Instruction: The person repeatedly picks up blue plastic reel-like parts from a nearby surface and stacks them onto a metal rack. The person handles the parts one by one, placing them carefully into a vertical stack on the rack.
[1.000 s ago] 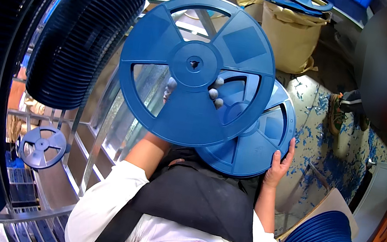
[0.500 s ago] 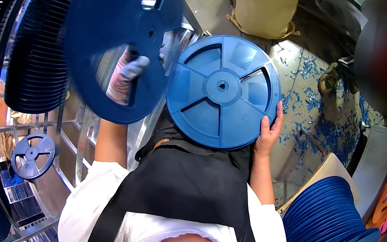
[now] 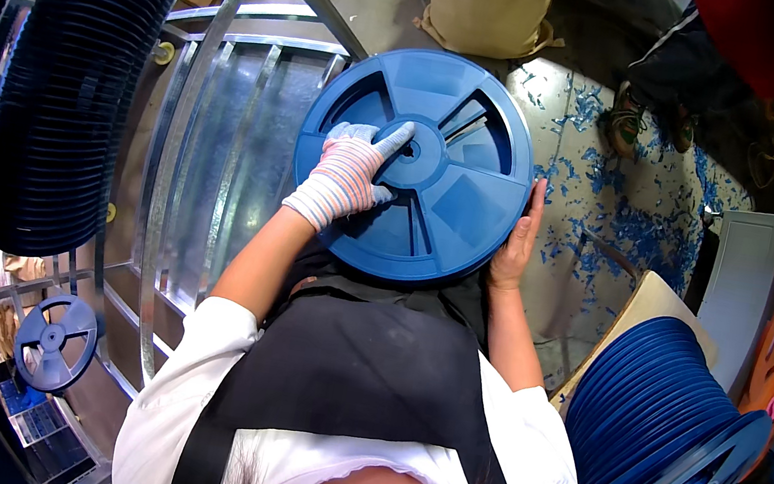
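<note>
A round blue plastic reel point(image 3: 450, 227) lies face up in front of my apron, its windows separated by spokes around a hub. Through the windows, further blue edges show beneath, perhaps of a second reel. My left hand point(image 3: 346, 170), in a pale striped glove, is closed on the spoke left of the hub, with one finger stretched across the hub. Bare, my right hand point(image 3: 514, 247) holds the right rim, thumb and fingers along the edge. Part of its grip is hidden behind the reel.
Dark reels point(image 3: 75, 101) stand in a long row on the left, beside a metal frame point(image 3: 249, 119). Another stack point(image 3: 648, 415) sits at lower right. A beige sack point(image 3: 491, 0) stands ahead. Blue scraps point(image 3: 646, 238) litter the floor near another person's shoes point(image 3: 625, 123).
My left hand has swung right and down from the left, bringing the raised reel onto the one in front of me. My right hand has stayed at the right rim.
</note>
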The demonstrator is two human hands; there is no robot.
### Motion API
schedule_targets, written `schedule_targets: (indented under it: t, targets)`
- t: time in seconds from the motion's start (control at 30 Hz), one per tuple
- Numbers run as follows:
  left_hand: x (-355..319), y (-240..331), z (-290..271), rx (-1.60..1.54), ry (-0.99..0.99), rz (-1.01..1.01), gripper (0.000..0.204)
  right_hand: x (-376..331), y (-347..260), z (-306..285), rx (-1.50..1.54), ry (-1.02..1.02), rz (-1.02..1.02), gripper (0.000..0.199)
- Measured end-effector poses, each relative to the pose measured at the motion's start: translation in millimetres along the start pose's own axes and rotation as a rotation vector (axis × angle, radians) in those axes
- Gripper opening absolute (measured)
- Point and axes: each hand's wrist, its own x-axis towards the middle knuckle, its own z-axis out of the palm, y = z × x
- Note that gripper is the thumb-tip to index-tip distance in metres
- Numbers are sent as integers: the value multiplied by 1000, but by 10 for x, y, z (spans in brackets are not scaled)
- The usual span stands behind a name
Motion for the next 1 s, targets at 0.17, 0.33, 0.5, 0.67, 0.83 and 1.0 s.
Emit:
schedule_targets:
  t: [0.17, 0.33, 0.5, 0.67, 0.83, 1.0]
  targets:
    - [6, -4, -115, 1, -32, 12, 97, 35, -7, -19, 36, -15, 7, 68]
    - [-47, -204, -69, -231, 55, 89, 96, 6, 2, -1, 47, 33, 52, 70]
    - [-126, -350, -228, -844, 280, 152, 95, 82, 31, -42, 183, 92, 214, 68]
    - [-455, -133, -800, -1761, 199, 48, 79, 224, -3, -106, 316, 28, 338, 63]
    - [-512, 27, -571, -2507, -32, 167, 80, 230, 77, -40, 409, 85, 320, 53]
    - [-431, 185, -384, -2776, -135, 532, 74, 208, 64, -83, 409, 91, 317, 53]
